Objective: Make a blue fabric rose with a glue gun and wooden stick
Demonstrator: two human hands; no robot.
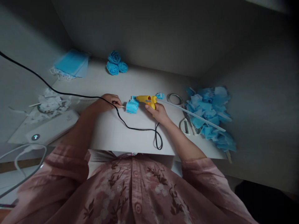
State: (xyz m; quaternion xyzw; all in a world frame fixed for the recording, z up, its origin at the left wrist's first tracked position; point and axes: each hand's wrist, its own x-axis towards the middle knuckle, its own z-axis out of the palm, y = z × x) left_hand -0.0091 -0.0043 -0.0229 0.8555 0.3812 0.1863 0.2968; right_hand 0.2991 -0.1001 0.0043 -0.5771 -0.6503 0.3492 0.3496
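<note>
My right hand [158,111] is closed round the handle of a yellow glue gun [146,99], whose nozzle points left at a blue fabric flower [132,106]. That flower sits on a thin stick pinched by my left hand [109,101], just left of it on the white table [109,133]. The gun's black cord [137,128] loops across the table and runs under my left hand toward the far left.
Three finished blue roses [116,63] lie at the back. Blue face masks [70,64] are stacked back left, white scraps [50,104] at left. A heap of blue fabric pieces [211,113], white-handled scissors [187,127], a long glue stick [193,115] and a wire coil [175,99] lie right.
</note>
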